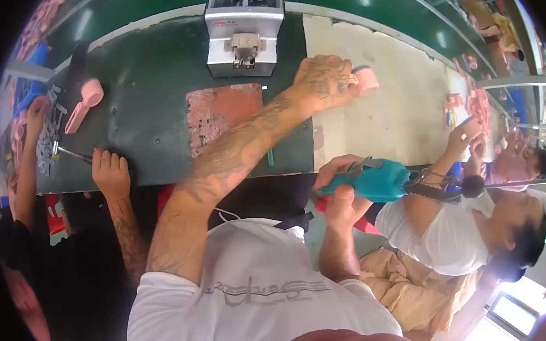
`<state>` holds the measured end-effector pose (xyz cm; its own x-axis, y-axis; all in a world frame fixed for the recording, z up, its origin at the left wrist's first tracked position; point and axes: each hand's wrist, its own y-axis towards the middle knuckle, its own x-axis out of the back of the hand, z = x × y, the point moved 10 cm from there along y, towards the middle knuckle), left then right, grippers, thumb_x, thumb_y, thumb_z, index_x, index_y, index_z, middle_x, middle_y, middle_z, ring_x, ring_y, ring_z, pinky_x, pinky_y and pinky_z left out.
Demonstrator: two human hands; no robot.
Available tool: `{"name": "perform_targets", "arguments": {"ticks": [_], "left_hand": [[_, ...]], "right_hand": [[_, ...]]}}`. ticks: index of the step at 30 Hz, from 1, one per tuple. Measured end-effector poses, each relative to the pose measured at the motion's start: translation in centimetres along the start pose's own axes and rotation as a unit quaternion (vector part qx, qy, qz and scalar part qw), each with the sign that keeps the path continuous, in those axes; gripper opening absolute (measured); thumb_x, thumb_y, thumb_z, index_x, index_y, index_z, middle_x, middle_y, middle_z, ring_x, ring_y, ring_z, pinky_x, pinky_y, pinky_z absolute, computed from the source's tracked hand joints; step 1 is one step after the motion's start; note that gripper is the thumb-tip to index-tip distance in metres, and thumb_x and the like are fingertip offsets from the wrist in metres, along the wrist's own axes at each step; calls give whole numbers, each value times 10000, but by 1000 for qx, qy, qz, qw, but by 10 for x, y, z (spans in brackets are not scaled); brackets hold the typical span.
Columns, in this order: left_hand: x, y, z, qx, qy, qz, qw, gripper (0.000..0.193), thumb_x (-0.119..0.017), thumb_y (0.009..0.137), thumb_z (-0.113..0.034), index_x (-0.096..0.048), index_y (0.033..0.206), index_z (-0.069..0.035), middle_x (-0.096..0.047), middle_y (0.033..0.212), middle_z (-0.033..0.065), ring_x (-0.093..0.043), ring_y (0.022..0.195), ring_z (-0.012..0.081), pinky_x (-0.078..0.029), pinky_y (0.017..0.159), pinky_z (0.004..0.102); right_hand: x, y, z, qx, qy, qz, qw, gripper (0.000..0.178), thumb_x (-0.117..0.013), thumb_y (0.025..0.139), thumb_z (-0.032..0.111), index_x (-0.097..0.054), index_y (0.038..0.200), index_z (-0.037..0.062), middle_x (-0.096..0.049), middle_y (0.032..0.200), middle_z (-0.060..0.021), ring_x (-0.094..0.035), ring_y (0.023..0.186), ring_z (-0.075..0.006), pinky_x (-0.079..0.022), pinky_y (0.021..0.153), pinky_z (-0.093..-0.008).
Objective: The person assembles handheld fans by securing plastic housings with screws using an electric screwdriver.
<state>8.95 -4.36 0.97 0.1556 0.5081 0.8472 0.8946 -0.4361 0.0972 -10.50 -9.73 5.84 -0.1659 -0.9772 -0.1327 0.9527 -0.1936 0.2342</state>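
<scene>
One pink part (365, 79), one teal driver (374, 181)

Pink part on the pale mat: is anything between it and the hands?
Nothing visible. The left hand is touching the pink part. The right hand holds a teal power screwdriver at the table edge, with only bare pale mat between it and the part.

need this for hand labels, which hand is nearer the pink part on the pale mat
Left. The left hand rests on the pink part; the right hand grips a teal power tool nearer the body.
</scene>
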Motion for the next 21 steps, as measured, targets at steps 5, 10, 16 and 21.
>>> {"name": "perform_targets", "arguments": {"ticks": [5, 10, 16, 21], "left_hand": [[73, -82, -2, -109, -43, -132, 984, 216, -669, 933, -300, -739, 1033, -122, -688, 1027, 45, -659, 1004, 275, -538, 861, 403], [105, -154, 42, -92, -17, -182, 979, 236, -730, 903, -290, -728, 1055, -109, -690, 1039, 24, -652, 999, 256, -532, 876, 393], [112, -179, 66, -63, -62, -203, 975, 240, -797, 847, -230, -746, 1040, -97, -719, 1039, 45, -669, 966, 286, -544, 850, 411], [106, -187, 70, -78, -49, -188, 978, 271, -772, 860, -269, -694, 1046, -88, -664, 1083, 44, -620, 1038, 292, -519, 870, 426]], "right_hand": [[-11, 17, 0, -19, 5, 30, 999, 772, -723, 889, 649, -543, 1068, -79, -584, 779, -109, -591, 650, -208, -498, 583, -327], [-50, 29, -7, -45, 31, 92, 994, 734, -699, 933, 587, -570, 1189, -88, -629, 831, -93, -628, 757, -194, -497, 680, -318], [-94, 69, -3, -6, 117, 91, 989, 799, -585, 927, 733, -561, 1163, -30, -531, 717, -95, -522, 641, -233, -428, 608, -382], [-124, 93, -2, 49, 59, 80, 994, 896, -592, 885, 784, -553, 1182, -61, -495, 664, -71, -508, 586, -214, -425, 572, -364]]}}
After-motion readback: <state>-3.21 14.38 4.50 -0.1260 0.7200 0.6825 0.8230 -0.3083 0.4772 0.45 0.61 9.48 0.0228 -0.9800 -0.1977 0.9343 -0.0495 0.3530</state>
